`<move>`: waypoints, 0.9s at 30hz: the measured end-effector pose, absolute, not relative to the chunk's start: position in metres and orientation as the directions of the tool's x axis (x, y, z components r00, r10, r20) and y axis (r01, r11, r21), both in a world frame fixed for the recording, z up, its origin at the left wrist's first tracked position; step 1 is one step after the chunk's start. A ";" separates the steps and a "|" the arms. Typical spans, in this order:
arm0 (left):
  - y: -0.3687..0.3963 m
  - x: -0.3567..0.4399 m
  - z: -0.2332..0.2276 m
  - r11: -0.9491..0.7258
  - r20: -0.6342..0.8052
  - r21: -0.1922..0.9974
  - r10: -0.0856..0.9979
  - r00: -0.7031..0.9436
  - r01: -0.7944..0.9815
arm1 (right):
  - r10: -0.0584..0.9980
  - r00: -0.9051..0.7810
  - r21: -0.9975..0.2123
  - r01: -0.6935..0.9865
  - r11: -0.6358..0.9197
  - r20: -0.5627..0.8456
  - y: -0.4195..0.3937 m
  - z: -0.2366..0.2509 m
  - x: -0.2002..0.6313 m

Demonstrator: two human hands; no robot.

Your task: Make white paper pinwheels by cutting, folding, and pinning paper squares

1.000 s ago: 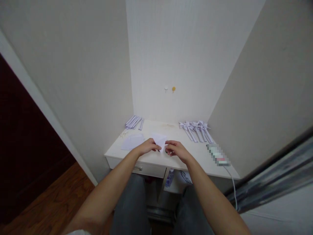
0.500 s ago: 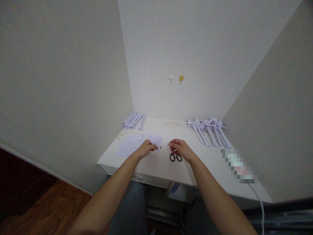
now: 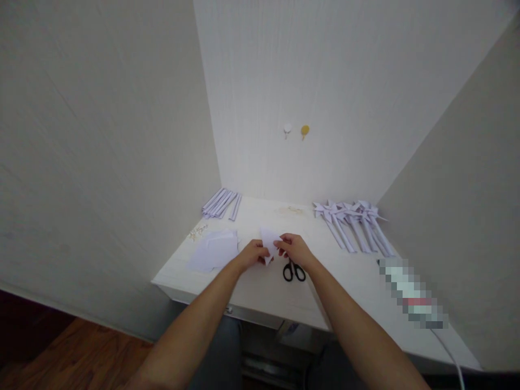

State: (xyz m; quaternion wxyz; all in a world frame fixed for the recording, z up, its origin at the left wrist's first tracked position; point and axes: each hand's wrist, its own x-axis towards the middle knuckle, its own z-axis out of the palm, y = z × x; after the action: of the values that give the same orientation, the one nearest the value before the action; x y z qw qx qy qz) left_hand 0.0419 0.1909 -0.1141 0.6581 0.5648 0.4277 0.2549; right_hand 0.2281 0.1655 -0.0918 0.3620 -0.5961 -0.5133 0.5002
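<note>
1. Two bare hands meet over the middle of the white counter (image 3: 252, 292). The left hand (image 3: 252, 254) and the right hand (image 3: 296, 249) sit close together with one small folded piece of white paper (image 3: 268, 240) between them.
2. Fingers of the left hand curl in and pinch the paper's near left edge; the right hand pinches its right side with thumb and fingertips. How many layers the paper has is too small to tell.
3. The folded paper stands up a little off the counter, pointed end toward the far wall, roughly at the counter's centre.
4. Just near and right of the right hand lie black-handled scissors (image 3: 293, 271), flat on the counter, their handles toward the near edge and their blades partly hidden under the hand.
5. Left of the left hand, a loose stack of white paper sheets (image 3: 213, 251) lies flat, close to but apart from the hand.
6. Beyond those sheets, near the left wall, sits a small cluster of pale pins or clips (image 3: 197, 233); which one is unclear.
7. In the far left corner lies a bundle of folded paper strips (image 3: 221, 202), set at an angle.
8. Along the far right rests a row of finished paper pinwheels (image 3: 353, 225), heads toward the far wall, their stems fanned toward the near right.
9. Near the right edge lies a blurred-out oblong object (image 3: 410, 295) with a white cable (image 3: 449, 352) trailing off the near side.
10. Two small wall hooks (image 3: 296, 130), one white and one yellow, are stuck on the far wall above the counter.
</note>
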 end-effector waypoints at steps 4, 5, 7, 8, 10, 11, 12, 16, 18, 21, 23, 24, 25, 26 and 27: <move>0.200 0.051 -0.120 0.200 -0.210 0.978 0.905 0.370 0.066 | 0.979 0.014 -0.953 0.228 -0.201 -0.203 0.179 -0.107 0.234; 0.203 0.054 -0.121 0.191 -0.198 0.980 0.920 0.339 0.053 | 0.981 0.024 -0.956 0.223 -0.192 -0.192 0.183 -0.109 0.236; 0.213 0.061 -0.123 0.178 -0.182 0.983 0.937 0.298 0.041 | 0.986 0.043 -0.962 0.214 -0.167 -0.162 0.188 -0.114 0.240; 0.219 0.066 -0.124 0.170 -0.174 0.985 0.943 0.284 0.039 | 0.988 0.055 -0.966 0.211 -0.150 -0.142 0.191 -0.115 0.243; 0.232 0.075 -0.124 0.151 -0.156 0.988 0.950 0.270 0.038 | 0.991 0.090 -0.972 0.207 -0.113 -0.097 0.196 -0.118 0.250; 0.238 0.080 -0.125 0.141 -0.146 0.989 0.952 0.268 0.039 | 0.992 0.105 -0.974 0.207 -0.096 -0.075 0.199 -0.120 0.254; 0.244 0.085 -0.125 0.129 -0.134 0.991 0.953 0.271 0.040 | 0.991 0.121 -0.976 0.205 -0.074 -0.050 0.201 -0.122 0.259; 0.256 0.099 -0.130 0.065 -0.072 0.997 0.955 0.289 0.032 | 0.986 0.164 -0.981 0.193 -0.025 0.007 0.210 -0.135 0.273; 0.255 0.103 -0.132 0.013 -0.018 1.000 0.965 0.262 0.022 | 0.982 0.190 -0.981 0.189 -0.031 0.006 0.212 -0.142 0.276; 0.248 0.105 -0.131 -0.104 0.096 0.994 0.970 0.223 0.027 | 0.971 0.239 -0.982 0.178 -0.060 -0.016 0.215 -0.149 0.279; 0.242 0.106 -0.128 -0.179 0.165 0.983 0.962 0.216 0.049 | 0.963 0.266 -0.984 0.162 -0.079 -0.034 0.215 -0.151 0.279; 0.239 0.106 -0.126 -0.207 0.189 0.976 0.957 0.221 0.063 | 0.960 0.276 -0.985 0.152 -0.088 -0.043 0.215 -0.151 0.279; 0.236 0.105 -0.124 -0.231 0.208 0.970 0.951 0.228 0.079 | 0.958 0.282 -0.986 0.140 -0.095 -0.052 0.215 -0.151 0.278; 0.235 0.105 -0.123 -0.251 0.223 0.963 0.946 0.234 0.095 | 0.956 0.285 -0.987 0.127 -0.102 -0.062 0.215 -0.150 0.277; 0.233 0.104 -0.121 -0.267 0.235 0.957 0.943 0.236 0.113 | 0.955 0.287 -0.988 0.113 -0.106 -0.070 0.215 -0.150 0.276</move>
State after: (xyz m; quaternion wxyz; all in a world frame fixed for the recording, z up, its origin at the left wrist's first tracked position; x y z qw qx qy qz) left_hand 0.1042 0.2335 -0.1212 0.4472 0.6467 0.4080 0.4641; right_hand 0.2758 0.2151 -0.1500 0.5105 -0.6190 -0.4317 0.4122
